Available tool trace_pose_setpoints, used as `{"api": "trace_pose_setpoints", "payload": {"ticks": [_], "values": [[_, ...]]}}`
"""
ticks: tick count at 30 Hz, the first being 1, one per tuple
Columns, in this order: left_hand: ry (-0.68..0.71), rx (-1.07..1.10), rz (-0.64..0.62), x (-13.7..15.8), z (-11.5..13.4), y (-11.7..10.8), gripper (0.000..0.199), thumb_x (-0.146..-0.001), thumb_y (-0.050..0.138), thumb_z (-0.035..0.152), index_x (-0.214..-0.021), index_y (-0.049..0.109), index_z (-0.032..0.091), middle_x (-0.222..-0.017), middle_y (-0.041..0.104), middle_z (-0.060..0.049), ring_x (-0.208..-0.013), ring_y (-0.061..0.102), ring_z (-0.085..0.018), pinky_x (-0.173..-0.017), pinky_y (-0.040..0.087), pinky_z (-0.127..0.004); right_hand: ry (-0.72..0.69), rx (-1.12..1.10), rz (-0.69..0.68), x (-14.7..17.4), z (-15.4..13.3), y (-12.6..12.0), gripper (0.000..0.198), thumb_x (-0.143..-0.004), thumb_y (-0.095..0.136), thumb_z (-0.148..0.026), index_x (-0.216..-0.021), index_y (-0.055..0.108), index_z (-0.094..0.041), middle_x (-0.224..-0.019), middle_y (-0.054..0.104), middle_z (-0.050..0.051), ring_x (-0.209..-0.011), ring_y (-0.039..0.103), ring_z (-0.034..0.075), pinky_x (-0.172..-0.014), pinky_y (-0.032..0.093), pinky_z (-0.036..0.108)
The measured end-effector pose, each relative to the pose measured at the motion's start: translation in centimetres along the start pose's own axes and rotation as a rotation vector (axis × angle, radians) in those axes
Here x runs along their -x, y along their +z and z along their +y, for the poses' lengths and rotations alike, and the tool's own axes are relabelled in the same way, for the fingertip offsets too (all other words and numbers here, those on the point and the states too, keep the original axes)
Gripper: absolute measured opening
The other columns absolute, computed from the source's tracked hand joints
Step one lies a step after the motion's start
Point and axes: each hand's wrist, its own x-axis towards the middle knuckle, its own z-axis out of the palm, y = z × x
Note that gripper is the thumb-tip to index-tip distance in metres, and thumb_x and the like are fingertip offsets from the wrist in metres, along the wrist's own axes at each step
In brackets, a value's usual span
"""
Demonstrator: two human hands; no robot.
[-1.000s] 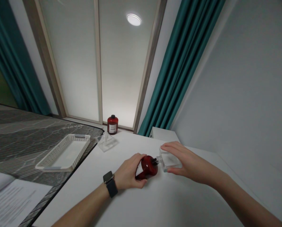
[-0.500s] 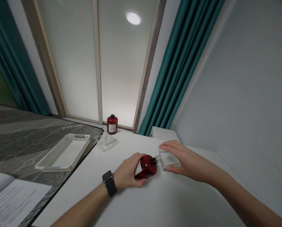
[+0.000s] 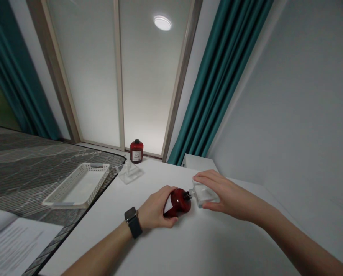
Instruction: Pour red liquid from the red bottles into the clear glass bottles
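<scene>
My left hand (image 3: pixel 157 207), with a dark watch on its wrist, is wrapped round a dark red bottle (image 3: pixel 181 201) with a white label. That bottle is tilted over toward the right, its black neck at the mouth of a clear glass bottle (image 3: pixel 202 193). My right hand (image 3: pixel 217 188) grips the glass bottle, which also leans, its neck toward the red one. Whether liquid passes between them I cannot tell. Farther back a second red bottle (image 3: pixel 136 151) with a black cap stands upright. Beside it lies a clear, transparent piece (image 3: pixel 130 172) on the table.
The hands are above a white table (image 3: pixel 160 249). On the left, a dark patterned surface (image 3: pixel 22 165) carries a white perforated basket (image 3: pixel 95 191) and an open book (image 3: pixel 24 245). A white box (image 3: pixel 198 162) stands behind the table's far edge, near a teal curtain (image 3: pixel 214 84).
</scene>
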Motion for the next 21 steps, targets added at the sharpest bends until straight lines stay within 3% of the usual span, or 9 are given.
{"api": "trace_pose_setpoints", "payload": {"ticks": [21], "values": [[-0.035,0.035,0.013,-0.1,-0.2,-0.2,0.078,-0.061,0.075,0.018,-0.131,0.042,0.019,-0.121,0.058,-0.01,-0.109,0.057,-0.029,-0.098,0.045,-0.043,0.022,-0.007,0.116,1.1,1.4,2.3,0.064,-0.08,0.076,-0.034,-0.137,0.049,-0.026,-0.137,0.056,0.011,-0.128,0.052,0.029,-0.109,0.044,0.049]]}}
